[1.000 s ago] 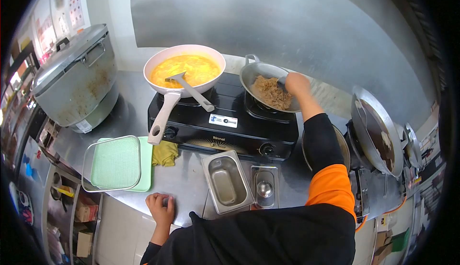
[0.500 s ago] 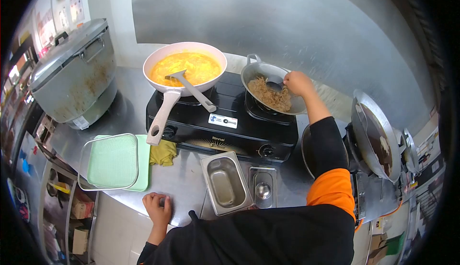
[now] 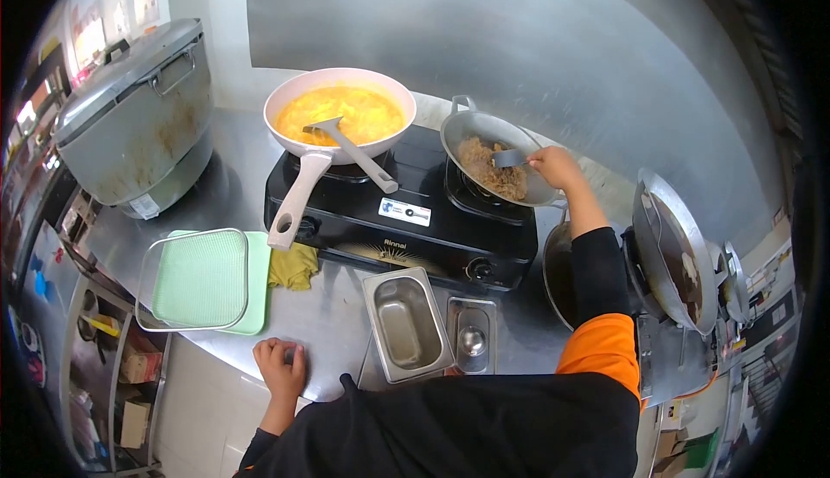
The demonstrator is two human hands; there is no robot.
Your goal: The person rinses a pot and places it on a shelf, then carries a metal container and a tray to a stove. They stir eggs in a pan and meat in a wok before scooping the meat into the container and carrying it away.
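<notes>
My right hand is closed around a dark grey cooking spoon, its handle mostly hidden by my fingers. The spoon's head is over shredded brown food in a grey metal wok on the right burner. At the counter's front edge, my left hand rests with fingers curled, apart from any utensil; nothing shows in it. On the left burner sits a pale pan of bubbling yellow-orange food. A grey spatula leans across the pan's rim.
The black two-burner stove stands mid-counter. In front are a deep steel container, a small steel tray, a yellow-green cloth and a wire basket on a green tray. A large pot stands left, a large wok right.
My right hand has moved slightly right and down with the spoon, whose head has turned and shifted right in the wok. My left hand stays at the counter edge. The view has shifted slightly.
</notes>
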